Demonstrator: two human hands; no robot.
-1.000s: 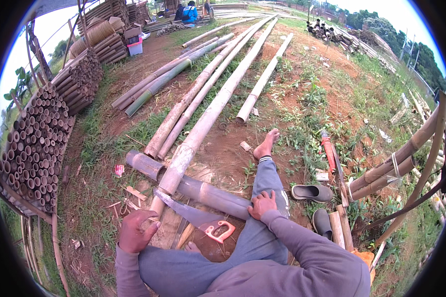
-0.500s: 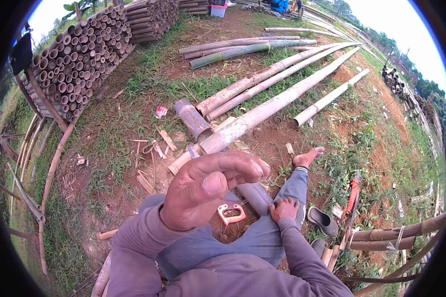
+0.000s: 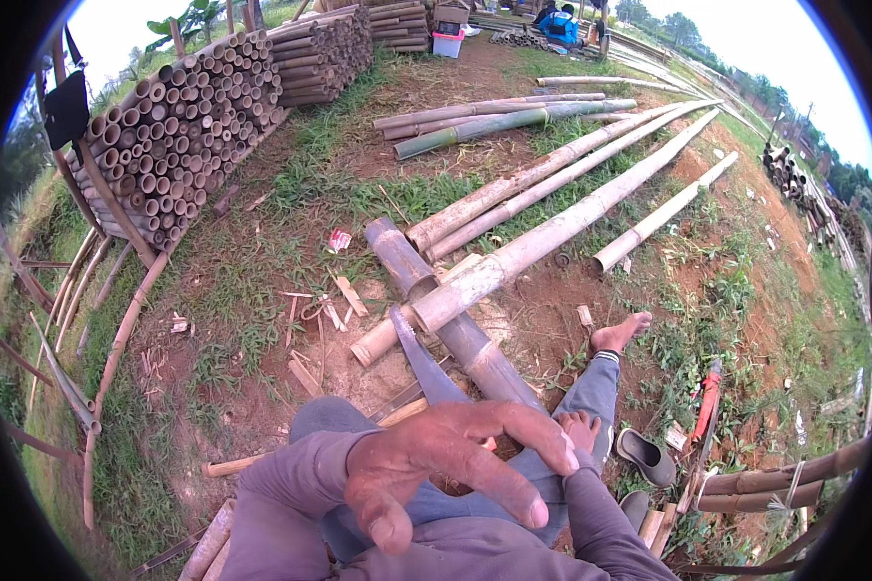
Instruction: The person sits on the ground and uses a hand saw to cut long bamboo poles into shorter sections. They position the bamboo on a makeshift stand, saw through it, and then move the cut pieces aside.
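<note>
The left hand (image 3: pixel 446 455) hangs open and empty over the lap, its fingers spread and loosely curled, while the right hand (image 3: pixel 579 431), partly behind the left fingertips, rests on the right leg (image 3: pixel 583 389); whether anything lies under its palm I cannot tell. The saw (image 3: pixel 424 360) lies just beyond the left hand, its blade running far and left, its handle almost wholly hidden by that hand. To the far side, a long bamboo pole (image 3: pixel 562 228) rests its near end across a thick dark bamboo piece (image 3: pixel 489 360), close to the saw's blade. With no hand seen gripping the saw or the pole, this seems a moment between actions rather than a cut under way; taking up the saw would call for lowering the left hand to the handle and closing the fingers around it
</note>
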